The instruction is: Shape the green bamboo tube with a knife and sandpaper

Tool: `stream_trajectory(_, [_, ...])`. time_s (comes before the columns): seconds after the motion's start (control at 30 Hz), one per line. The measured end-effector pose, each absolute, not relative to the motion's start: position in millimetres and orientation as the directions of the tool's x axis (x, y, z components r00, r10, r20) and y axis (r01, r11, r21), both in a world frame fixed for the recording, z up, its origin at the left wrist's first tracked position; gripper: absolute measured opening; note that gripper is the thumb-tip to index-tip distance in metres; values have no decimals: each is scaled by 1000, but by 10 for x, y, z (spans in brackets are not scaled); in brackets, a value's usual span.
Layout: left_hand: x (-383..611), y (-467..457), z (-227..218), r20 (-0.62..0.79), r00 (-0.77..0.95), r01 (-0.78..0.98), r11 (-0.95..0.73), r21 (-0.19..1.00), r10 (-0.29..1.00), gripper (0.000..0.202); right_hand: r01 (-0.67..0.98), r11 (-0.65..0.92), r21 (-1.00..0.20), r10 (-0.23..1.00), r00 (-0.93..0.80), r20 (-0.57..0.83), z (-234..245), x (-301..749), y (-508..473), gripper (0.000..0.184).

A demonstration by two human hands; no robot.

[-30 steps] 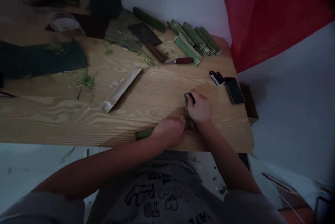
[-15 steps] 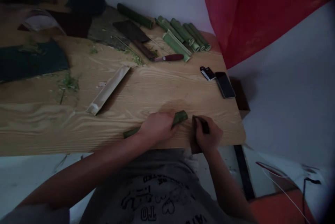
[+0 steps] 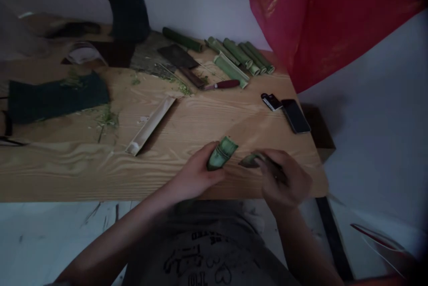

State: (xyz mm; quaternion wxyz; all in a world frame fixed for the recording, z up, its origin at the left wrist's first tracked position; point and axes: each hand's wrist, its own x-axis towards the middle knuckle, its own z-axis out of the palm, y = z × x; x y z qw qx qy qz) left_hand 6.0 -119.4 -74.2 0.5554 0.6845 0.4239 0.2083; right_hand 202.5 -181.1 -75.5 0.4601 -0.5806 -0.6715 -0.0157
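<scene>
My left hand (image 3: 192, 173) is wrapped round a short green bamboo piece (image 3: 223, 154), whose ringed node and cut end stick up past the thumb. To its right, my right hand (image 3: 288, 182) pinches a dark folded sheet (image 3: 249, 160) that looks like sandpaper, with a dusty greenish face. A small gap separates the sheet from the bamboo. Both hands are over the front edge of the wooden table (image 3: 200, 121). Motion blurs the right fingers a little.
Several bamboo lengths (image 3: 237, 51) lie at the back near the red cloth (image 3: 307, 18). A red-handled knife (image 3: 227, 84) rests before them. A split bamboo half (image 3: 152, 125), dark sheets (image 3: 60, 98), green shavings (image 3: 109, 118) and a phone (image 3: 296, 116) are also on the table.
The bamboo has been lifted and turned so its end points up and away. My right hand has raised the sheet and moved right. The view has shifted slightly.
</scene>
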Motion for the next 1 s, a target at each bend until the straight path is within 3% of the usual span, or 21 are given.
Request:
stream_trajectory(0.13, [93,-1260,-644,-270,564,273,133,953,781,7,742,476,-471,726,-30,687,-631,1865,-1709,22])
stream_trajectory(0.23, [119,-1299,-619,-271,494,258,158,953,826,8,733,519,-440,690,-55,722,-604,1769,-1649,22])
stream_trajectory(0.37, [107,-1314,-616,-128,424,388,-52,920,896,15,769,567,-296,616,-158,772,-571,1724,-1587,31])
stream_trajectory(0.47, [70,-1316,-568,-51,375,522,-165,837,926,17,814,543,-208,608,-209,766,-544,1717,-1556,26])
stream_trajectory(0.67, [68,-1419,-455,-133,310,743,-153,651,941,18,829,557,-57,556,-321,767,-494,1721,-1561,19])
stream_trajectory(0.77, [151,-1481,-493,-155,388,801,-249,545,908,22,778,628,14,499,-415,761,-449,1707,-1559,19])
stream_trajectory(0.87, [223,-1489,-557,-169,463,825,-354,440,870,19,798,599,-65,581,-377,722,-394,1706,-1513,19])
stream_trajectory(1.0, [205,-1439,-619,-171,398,885,-328,330,902,19,798,512,-318,697,-170,697,-392,1808,-1432,10])
